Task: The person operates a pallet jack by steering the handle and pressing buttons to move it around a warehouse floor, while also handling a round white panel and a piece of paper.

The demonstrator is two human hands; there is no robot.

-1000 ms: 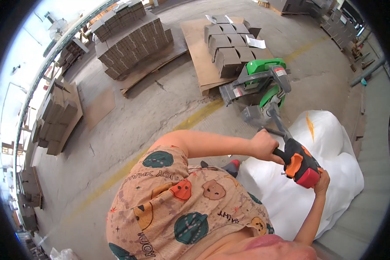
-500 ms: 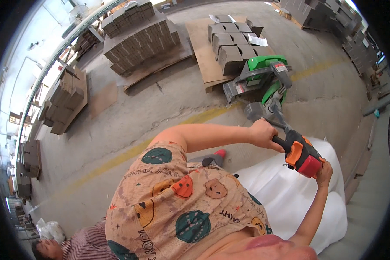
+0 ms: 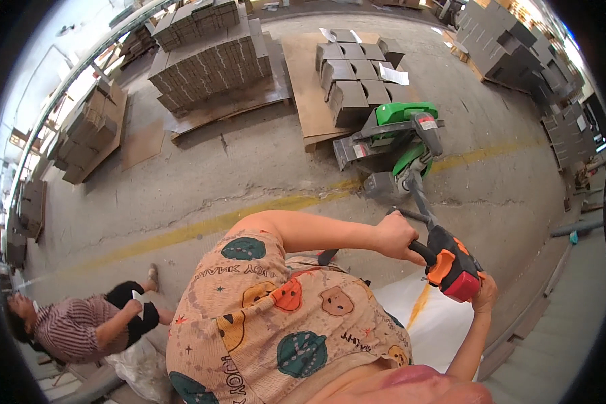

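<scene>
An electric pallet truck (image 3: pixel 402 113) with a green cover and grey body stands ahead of me, beside a pallet of cardboard pieces. Its tiller arm slopes toward me and ends in a black control head (image 3: pixel 451 252) with orange parts and a red end. My left hand (image 3: pixel 396 236) is closed round the black grip on the left side of this head. On its right side, by the red end, my right hand (image 3: pixel 486 293) is wrapped round the handle; its fingers are partly hidden. A white bulky thing (image 3: pixel 444 330) lies below the handle, partly covered by my body.
Flat cardboard pieces (image 3: pixel 349 104) sit on a board-topped pallet (image 3: pixel 303 87). Tall cardboard stacks (image 3: pixel 212 74) stand to its left, others (image 3: pixel 498 44) far right. A yellow line (image 3: pixel 182 232) crosses the floor. At lower left, a person in a striped shirt (image 3: pixel 81 330) is near a clear plastic bag (image 3: pixel 141 367).
The control head and both hands sit lower and further left in view. More of the person at left shows, with something white in hand. Less of the white bulky thing is visible.
</scene>
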